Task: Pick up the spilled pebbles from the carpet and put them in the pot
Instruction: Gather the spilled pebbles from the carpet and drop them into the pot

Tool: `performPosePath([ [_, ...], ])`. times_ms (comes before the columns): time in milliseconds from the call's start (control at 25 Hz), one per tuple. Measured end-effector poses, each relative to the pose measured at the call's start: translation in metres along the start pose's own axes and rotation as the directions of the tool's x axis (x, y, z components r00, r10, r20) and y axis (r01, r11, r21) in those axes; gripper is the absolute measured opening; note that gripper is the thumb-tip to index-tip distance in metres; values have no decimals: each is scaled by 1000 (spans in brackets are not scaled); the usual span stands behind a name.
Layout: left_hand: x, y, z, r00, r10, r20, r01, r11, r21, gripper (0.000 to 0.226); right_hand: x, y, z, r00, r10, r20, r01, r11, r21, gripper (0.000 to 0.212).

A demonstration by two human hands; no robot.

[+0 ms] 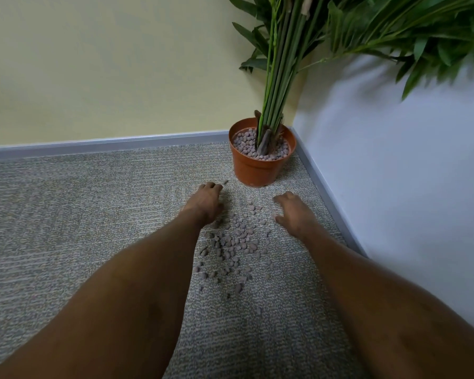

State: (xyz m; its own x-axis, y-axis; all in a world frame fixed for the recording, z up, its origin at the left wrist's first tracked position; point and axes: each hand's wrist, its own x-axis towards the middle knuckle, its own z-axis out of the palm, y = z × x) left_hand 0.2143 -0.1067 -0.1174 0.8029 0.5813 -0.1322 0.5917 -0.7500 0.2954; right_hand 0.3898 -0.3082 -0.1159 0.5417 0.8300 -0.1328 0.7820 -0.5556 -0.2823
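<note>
Several small grey-pink pebbles [234, 243] lie scattered on the grey carpet [80, 214], between my two forearms. An orange plastic pot [260, 170] stands in the room's corner, filled with the same pebbles around green plant stems. My left hand [207, 205] rests palm down on the carpet at the left edge of the spill, fingers curled toward a stray pebble [225, 182]. My right hand [294, 212] lies palm down at the spill's right edge, fingers spread. Whether either palm hides a pebble cannot be told.
A yellow wall [107, 72] runs behind and a pale blue wall [408, 173] on the right, both with grey skirting [107, 144]. The plant's leaves [408, 31] hang over the right side. Carpet stretches to the left.
</note>
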Motion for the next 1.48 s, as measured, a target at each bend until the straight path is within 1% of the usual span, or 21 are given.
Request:
performPosePath([
  [160,17,3,3,1000,2,-2,-2,999,-36,69,10,-1,10,999,-4,38,1,998,58,64],
  [320,38,-1,7,1000,-22,-3,22,997,-71,69,27,-17,19,997,-77,-8,77,992,100,66],
  [400,45,-5,10,999,-23,28,25,997,-79,75,35,-27,24,993,-120,9,119,989,85,70],
  [480,51,-8,14,998,-18,57,22,997,-75,82,40,-32,29,984,-174,46,173,985,29,65],
  [560,57,-10,16,996,-4,85,11,996,-84,83,43,-34,33,970,-235,65,238,970,-50,51],
  [640,62,-10,18,992,48,118,-40,997,-66,79,44,-35,35,962,-265,71,271,959,-88,42],
  [680,63,-7,17,984,97,148,-94,995,-23,73,44,-35,36,960,-273,67,279,955,-102,39],
  [760,63,-1,14,969,169,182,-172,985,2,56,43,-34,37,959,-277,54,282,950,-135,30],
  [800,63,2,15,971,183,153,-183,983,-13,46,41,-34,37,960,-276,53,281,947,-159,26],
  [840,62,3,15,977,180,110,-178,984,-31,35,39,-33,37,960,-274,53,279,943,-179,25],
  [920,59,6,15,993,105,48,-97,986,-136,22,35,-32,37,961,-272,49,276,943,-187,31],
  [1000,50,11,17,998,13,65,7,954,-299,16,31,-30,37,961,-274,26,274,945,-177,34],
  [1160,28,18,19,988,-126,86,152,861,-486,16,27,-30,38,954,-299,21,296,929,-221,21],
  [1240,21,17,19,987,-136,86,161,860,-484,20,24,-34,35,958,-286,2,283,944,-171,16],
  [1280,17,17,16,990,-115,78,138,886,-442,24,23,-36,32,964,-265,-12,262,958,-113,15],
  [1400,8,13,4,997,-28,72,45,969,-241,31,27,-48,13,965,-251,-70,254,966,42,21],
  [1480,0,6,-3,999,10,37,-6,991,-131,30,30,-61,-10,967,-216,-137,243,943,227,24],
])
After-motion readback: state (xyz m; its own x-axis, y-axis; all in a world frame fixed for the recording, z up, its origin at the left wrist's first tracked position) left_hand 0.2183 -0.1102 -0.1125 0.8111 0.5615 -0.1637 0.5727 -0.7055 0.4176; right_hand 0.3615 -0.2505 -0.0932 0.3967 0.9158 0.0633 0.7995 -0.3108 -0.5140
